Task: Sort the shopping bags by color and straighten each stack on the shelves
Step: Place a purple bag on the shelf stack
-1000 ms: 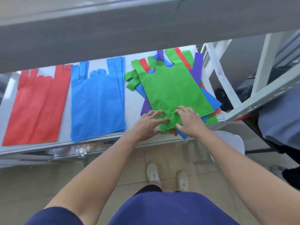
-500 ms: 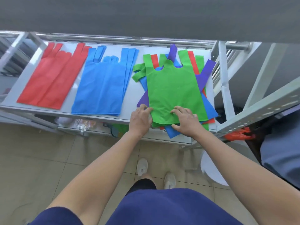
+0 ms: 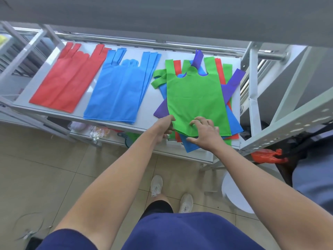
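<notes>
On the white shelf [image 3: 148, 107] lie three groups of bags. A red stack [image 3: 66, 82] is on the left and a blue stack [image 3: 120, 91] in the middle. On the right is a mixed pile with a green bag [image 3: 194, 98] on top; purple [image 3: 162, 110], blue, red and green bags stick out beneath it. My left hand [image 3: 164, 129] pinches the green bag's near left corner. My right hand [image 3: 205, 134] rests with spread fingers on that bag's near edge, its thumb over a blue bag.
A grey upper shelf [image 3: 162, 15] overhangs the far side. White metal uprights [image 3: 253, 87] stand right of the pile. An orange plastic bag [image 3: 266, 156] hangs from the right frame. Clutter sits on the lower shelf [image 3: 97, 131]. A white round object [image 3: 234, 195] stands on the tiled floor.
My left hand has slid from on top of the green bag to its left corner and closed on it. The right hand has stayed on the near edge. The view has tilted, showing more shelf.
</notes>
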A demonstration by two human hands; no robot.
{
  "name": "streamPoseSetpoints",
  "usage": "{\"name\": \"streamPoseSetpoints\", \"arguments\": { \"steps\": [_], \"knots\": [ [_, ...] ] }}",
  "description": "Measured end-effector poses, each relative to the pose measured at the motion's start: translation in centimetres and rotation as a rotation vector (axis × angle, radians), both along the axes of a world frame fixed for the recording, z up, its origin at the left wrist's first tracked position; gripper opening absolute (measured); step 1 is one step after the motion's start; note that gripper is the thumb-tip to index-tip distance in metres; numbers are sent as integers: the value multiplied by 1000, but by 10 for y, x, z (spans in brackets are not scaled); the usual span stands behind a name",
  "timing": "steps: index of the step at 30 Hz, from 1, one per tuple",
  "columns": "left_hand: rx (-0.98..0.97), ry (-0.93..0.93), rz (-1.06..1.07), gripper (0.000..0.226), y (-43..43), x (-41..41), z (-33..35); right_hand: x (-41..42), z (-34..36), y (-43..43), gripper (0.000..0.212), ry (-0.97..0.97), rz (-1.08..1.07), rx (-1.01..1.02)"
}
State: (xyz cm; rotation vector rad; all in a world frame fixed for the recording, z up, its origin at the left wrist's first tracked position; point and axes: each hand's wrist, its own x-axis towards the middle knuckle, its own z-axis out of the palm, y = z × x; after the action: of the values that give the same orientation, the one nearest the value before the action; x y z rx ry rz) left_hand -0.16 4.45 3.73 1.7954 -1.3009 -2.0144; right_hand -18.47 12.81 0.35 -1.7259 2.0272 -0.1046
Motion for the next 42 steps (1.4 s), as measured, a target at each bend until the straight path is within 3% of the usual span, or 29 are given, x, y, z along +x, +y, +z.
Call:
{"name": "streamPoseSetpoints", "arguments": {
  "steps": [3, 6, 7, 9, 12, 15, 17, 21, 24, 27, 31, 33, 35, 38, 42],
  "knots": [
    [-47, 141, 10, 14, 2, -4, 2, -8, 0, -2, 59, -106, -42, -58],
    [-76, 265, -83, 51, 4, -5, 8, -19, 1, -7, 32, -288, -150, -156],
    [-119, 224, -106, 59, 5, -6, 8, -22, 3, -9, 20, -322, -213, -192],
    [-251, 33, -36, 59, 6, -7, 6, -29, 9, -13, 23, -358, -353, -253],
    [-490, -269, 98, 46, -6, -2, -8, -37, 20, -15, 27, -380, -472, -298],
    [-718, -524, -14, 28, -33, 7, -24, -43, 19, -15, 23, -418, -532, -291],
    [-699, -571, -93, 36, -49, 6, -27, -44, 18, -12, 22, -435, -541, -278],
    [-618, -704, -171, 76, -67, -7, -30, -38, 16, -6, 19, -428, -480, -245],
    [-448, -674, -46, 80, -73, -19, -29, -33, 11, -6, 48, -440, -455, -160],
    [-399, -682, -45, 76, -79, -31, -25, -32, 7, -7, 47, -437, -405, -141],
    [-510, -696, -116, 58, -86, -41, -20, -38, 8, -12, 48, -507, -487, -186],
    [-541, -652, -136, 46, -91, -43, -18, -47, 4, -17, 41, -393, -553, -285],
    [-540, -606, -140, 41, -99, -42, -15, -57, -1, -22, 30, -265, -652, -219],
    [-540, -599, -157, 40, -109, -39, -13, -65, -2, -27, 49, -171, -731, -65],
    [-528, -591, -216, 40, -122, -38, -14, -74, 0, -39, 66, -136, -748, -46]
  ]
}}
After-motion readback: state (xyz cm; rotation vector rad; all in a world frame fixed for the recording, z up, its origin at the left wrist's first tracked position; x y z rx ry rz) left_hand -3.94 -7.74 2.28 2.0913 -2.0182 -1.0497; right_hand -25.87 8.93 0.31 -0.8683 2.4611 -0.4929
